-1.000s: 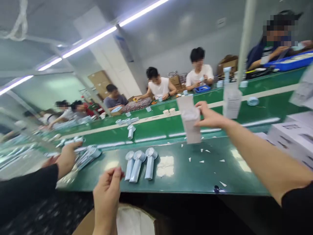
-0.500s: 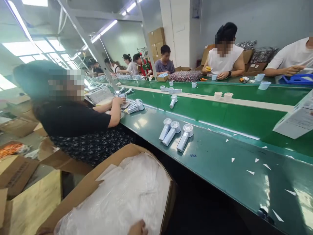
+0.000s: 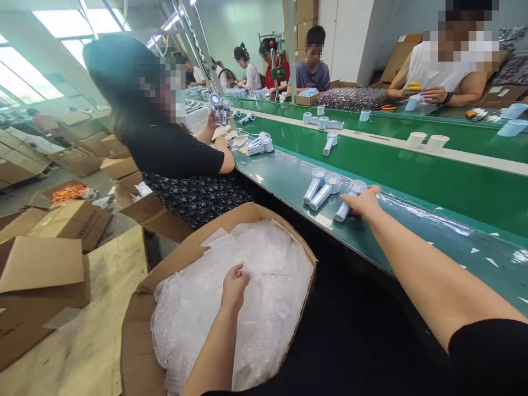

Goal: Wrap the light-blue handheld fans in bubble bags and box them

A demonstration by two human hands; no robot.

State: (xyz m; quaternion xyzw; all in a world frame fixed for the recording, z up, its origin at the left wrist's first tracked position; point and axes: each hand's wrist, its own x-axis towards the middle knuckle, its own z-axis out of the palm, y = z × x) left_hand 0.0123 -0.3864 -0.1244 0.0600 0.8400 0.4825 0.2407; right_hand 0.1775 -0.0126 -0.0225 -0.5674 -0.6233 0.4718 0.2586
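My right hand [image 3: 363, 201] reaches over the green worktable and grips a small pale-blue handheld fan [image 3: 342, 212], its fingers around the part where handle meets round head. Two similar handheld fans [image 3: 323, 192] lie side by side just left of it. Low over a cardboard box [image 3: 138, 335] is my left hand [image 3: 235, 285], its fingers curled together at the top of a heap of clear bubble-wrap bags [image 3: 264, 319]. It appears to pinch the edge of one bag, though the thin plastic is hard to make out between the fingers.
A co-worker in black [image 3: 173, 137] sits at the left, holding up fans. Beyond the worktable [image 3: 284, 192] runs a green conveyor belt [image 3: 383, 146] with cups and fans. More people work along its far side. Cardboard boxes [image 3: 45, 264] crowd the floor at left.
My right hand has come into view and taken hold of the nearest fan. My left hand shows further up over the bags. The view has shifted; the co-worker at left has raised fans.
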